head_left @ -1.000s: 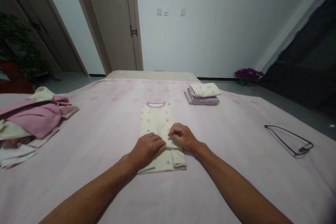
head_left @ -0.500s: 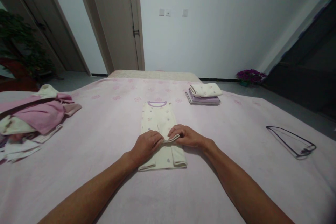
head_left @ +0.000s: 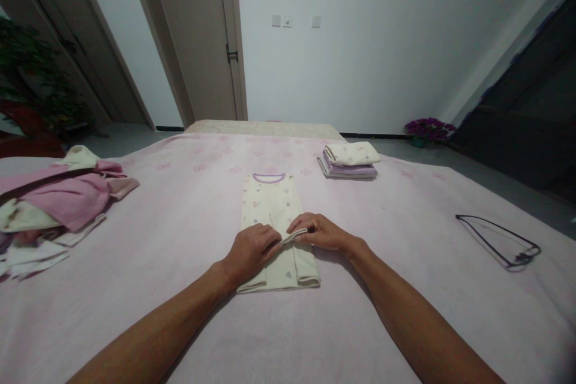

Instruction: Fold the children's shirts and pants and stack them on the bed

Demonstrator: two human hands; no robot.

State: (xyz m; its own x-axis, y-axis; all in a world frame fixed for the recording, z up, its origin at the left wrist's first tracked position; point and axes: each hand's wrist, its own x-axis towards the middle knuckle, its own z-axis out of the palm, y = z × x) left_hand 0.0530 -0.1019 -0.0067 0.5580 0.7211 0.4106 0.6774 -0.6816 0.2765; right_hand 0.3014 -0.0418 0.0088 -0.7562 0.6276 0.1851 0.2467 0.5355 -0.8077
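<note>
A cream shirt (head_left: 270, 201) with small hearts and a purple neckline lies folded into a narrow strip on the pink bedspread (head_left: 387, 234), collar away from me. My left hand (head_left: 251, 250) rests on the strip's lower left part, fingers curled over the cloth. My right hand (head_left: 320, 231) pinches a folded cuff of the same shirt and holds it slightly off the fabric, between the two hands.
A heap of pink and cream clothes (head_left: 54, 204) lies at the left edge. A small stack of folded garments (head_left: 350, 160) sits at the far right. A dark wire hanger (head_left: 497, 239) lies to the right. Doors, a plant and purple flowers (head_left: 427, 129) stand beyond.
My right hand has pinched up the folded cuff, which lay flat a second ago. Both hands have shifted slightly away from me along the shirt.
</note>
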